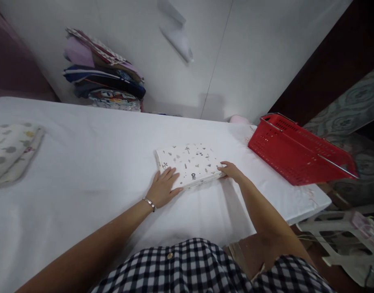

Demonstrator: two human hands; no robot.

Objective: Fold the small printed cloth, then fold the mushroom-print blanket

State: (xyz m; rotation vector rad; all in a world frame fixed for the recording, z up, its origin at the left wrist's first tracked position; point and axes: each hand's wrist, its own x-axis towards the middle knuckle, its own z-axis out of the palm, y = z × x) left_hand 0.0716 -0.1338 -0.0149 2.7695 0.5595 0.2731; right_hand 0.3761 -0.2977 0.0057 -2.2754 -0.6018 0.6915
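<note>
A folded white cloth (191, 162) with small dark and beige prints lies on the white-covered table (92, 162) in front of me. My left hand (164, 187) rests flat on its near left corner, fingers spread; a metal bracelet is on that wrist. At the near right corner my right hand (231, 170) pinches the folded layers, thumb on top and the other fingers hidden underneath.
Another folded printed cloth (14, 150) lies at the table's left end. A red plastic basket (300, 150) stands at the right end. Behind the far edge, a stack of folded fabrics (104, 73) leans near the wall. A white plastic stool (342, 236) is at lower right.
</note>
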